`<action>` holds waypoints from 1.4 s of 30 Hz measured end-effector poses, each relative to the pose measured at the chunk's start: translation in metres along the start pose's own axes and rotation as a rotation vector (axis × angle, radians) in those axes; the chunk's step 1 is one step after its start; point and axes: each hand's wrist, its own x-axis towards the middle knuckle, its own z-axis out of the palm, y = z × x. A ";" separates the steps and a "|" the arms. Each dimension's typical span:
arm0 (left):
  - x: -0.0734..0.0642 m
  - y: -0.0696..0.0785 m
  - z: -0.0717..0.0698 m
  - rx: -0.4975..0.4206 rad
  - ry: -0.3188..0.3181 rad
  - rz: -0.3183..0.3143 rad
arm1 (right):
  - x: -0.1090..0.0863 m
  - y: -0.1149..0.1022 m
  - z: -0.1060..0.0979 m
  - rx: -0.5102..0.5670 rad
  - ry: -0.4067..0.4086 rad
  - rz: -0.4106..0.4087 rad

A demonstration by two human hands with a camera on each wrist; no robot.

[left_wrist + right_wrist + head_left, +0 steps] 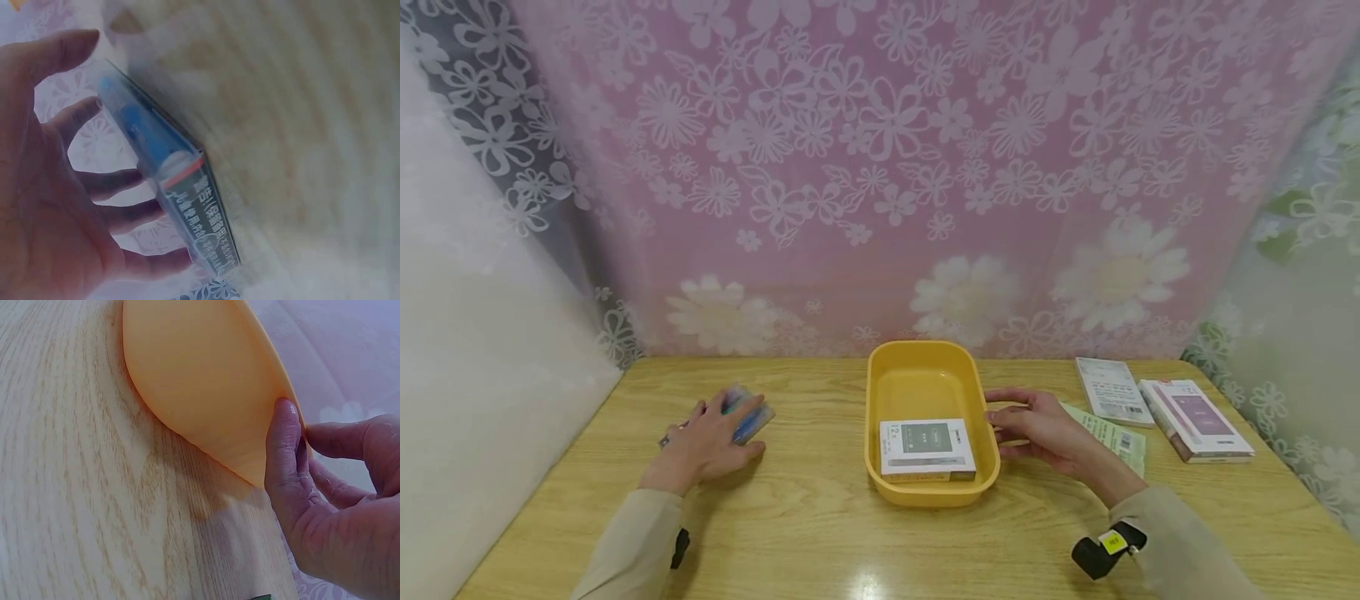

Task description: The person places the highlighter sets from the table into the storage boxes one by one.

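Note:
My left hand (711,446) is over a clear plastic pack (747,421) with blue contents, on the left of the table. In the left wrist view its fingers (115,181) reach the far side of the tilted pack (150,134), which has printed text, while the thumb stands apart. My right hand (1048,433) pinches the right rim of a yellow tray (934,497). The right wrist view shows a fingertip (285,415) against its outer wall and another finger at the rim. A white and green box (927,448) lies inside the tray's near end.
On the right lie a white flat box (1112,390), a white and purple box (1197,421) and a pale green packet (1116,439) partly behind my right hand. A flowered curtain (880,208) hangs along the back edge of the wooden table (820,533).

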 end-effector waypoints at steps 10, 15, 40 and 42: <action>0.009 -0.009 -0.003 0.029 -0.011 -0.027 | 0.000 0.000 0.001 -0.007 0.008 0.012; 0.011 -0.010 -0.006 0.052 -0.025 -0.049 | 0.001 0.001 0.001 -0.009 0.013 0.017; 0.014 -0.006 -0.004 -0.019 -0.015 -0.034 | 0.002 0.001 0.000 0.002 0.016 0.021; 0.014 -0.005 -0.003 -0.006 0.008 -0.021 | 0.002 0.002 -0.001 0.007 0.023 0.026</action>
